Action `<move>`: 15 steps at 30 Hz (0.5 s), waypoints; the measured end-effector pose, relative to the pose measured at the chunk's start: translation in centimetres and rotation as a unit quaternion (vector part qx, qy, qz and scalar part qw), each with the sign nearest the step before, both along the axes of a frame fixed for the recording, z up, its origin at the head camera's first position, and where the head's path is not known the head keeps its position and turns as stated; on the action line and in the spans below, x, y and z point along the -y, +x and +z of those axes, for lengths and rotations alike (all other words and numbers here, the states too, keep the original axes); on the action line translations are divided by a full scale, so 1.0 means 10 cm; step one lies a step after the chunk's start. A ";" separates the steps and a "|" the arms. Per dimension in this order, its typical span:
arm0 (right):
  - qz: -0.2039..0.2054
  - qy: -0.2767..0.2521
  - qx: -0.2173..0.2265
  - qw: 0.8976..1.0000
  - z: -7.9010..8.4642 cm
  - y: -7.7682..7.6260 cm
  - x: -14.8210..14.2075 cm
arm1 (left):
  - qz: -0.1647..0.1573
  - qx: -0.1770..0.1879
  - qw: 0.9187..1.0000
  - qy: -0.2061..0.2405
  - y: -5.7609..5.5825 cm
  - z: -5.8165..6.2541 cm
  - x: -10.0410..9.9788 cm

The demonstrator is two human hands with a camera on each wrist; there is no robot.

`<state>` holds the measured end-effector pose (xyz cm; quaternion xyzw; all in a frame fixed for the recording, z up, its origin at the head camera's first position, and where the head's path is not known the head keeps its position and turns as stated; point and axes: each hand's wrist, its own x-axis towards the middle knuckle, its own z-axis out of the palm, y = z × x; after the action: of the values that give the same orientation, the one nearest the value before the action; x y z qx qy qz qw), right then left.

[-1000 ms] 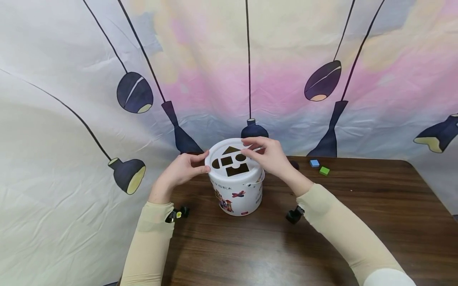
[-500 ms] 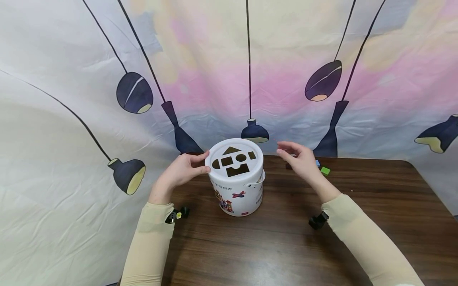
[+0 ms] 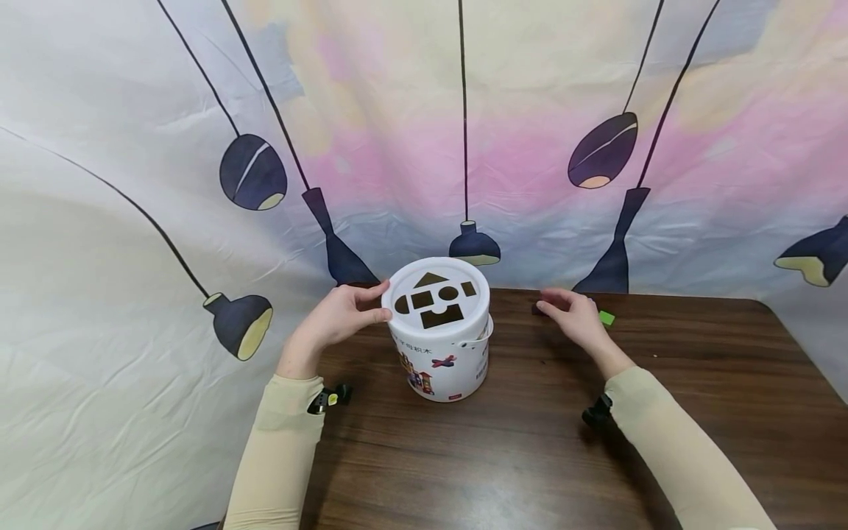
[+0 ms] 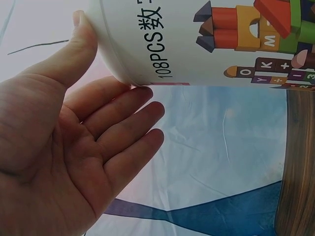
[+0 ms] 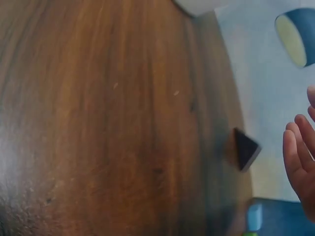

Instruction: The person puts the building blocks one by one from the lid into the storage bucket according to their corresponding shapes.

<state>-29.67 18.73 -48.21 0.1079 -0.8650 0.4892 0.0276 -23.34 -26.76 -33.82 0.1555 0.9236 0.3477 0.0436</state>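
A white bucket (image 3: 440,361) with printed toy blocks on its side stands upright on the table. Its white lid (image 3: 477,309) has several shaped holes. My left hand (image 3: 338,316) touches the lid's left rim with thumb and index finger; the left wrist view shows the other fingers fairly straight beside the bucket. Right of the bucket, my right hand (image 3: 576,320) hovers near a dark triangular block (image 5: 246,149) at the table's back edge. In the right wrist view its fingers are apart from that block and hold nothing visible.
A green block (image 3: 606,318) lies just right of my right hand, and a blue block (image 5: 254,217) shows in the right wrist view. The brown wooden table (image 3: 695,397) ends at a curtain (image 3: 530,184) printed with lamps. The bucket's handle (image 3: 486,335) hangs on its right.
My right hand has left the lid and moved right toward the table's back edge, lowering near the dark block. It now hides the blue block in the head view. My left hand stays put.
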 end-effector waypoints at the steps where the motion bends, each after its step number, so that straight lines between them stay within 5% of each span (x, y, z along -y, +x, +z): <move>1: -0.002 0.006 -0.001 1.000 -0.04 -0.01 -0.01 | 0.000 0.000 1.000 0.000 0.00 0.00 0.00; 15: -0.047 0.072 -0.003 0.996 -0.31 -0.13 -0.08 | 0.000 0.010 1.000 0.012 0.01 0.01 0.00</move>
<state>-30.93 19.50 -51.36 0.0700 -0.9021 0.4233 0.0456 -23.22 -26.71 -33.74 0.1525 0.9189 0.3602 0.0512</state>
